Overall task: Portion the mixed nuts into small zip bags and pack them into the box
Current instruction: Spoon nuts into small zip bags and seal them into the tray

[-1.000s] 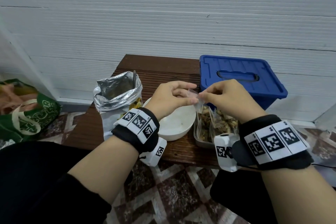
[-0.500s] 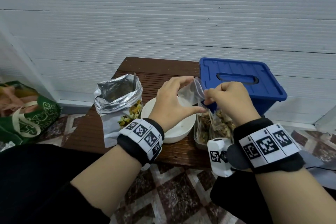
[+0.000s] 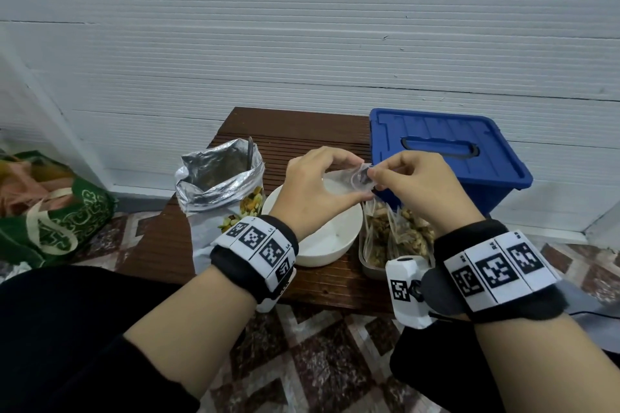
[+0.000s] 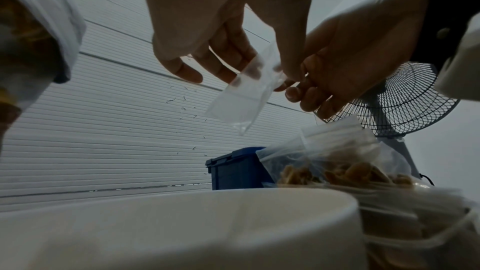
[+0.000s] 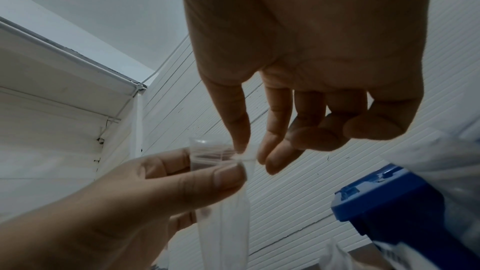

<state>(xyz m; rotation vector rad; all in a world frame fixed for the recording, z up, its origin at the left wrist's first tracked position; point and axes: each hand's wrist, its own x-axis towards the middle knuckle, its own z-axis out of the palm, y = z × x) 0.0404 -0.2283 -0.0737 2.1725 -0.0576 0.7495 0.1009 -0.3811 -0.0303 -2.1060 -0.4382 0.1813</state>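
Both hands pinch mouth of small empty clear plastic zip bag (image 3: 345, 182) over white bowl: left hand (image 3: 315, 188) near lip, right hand (image 3: 412, 184) far lip. Bag hangs long axis down; closed blue plastic box (image 3: 446, 157) behind-right.

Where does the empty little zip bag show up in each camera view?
Head: zip bag at centre, pinched between left hand and right hand.
Left wrist: centre, hanging below the fingers.
Right wrist: lower centre.
Shared landmark: blue box.
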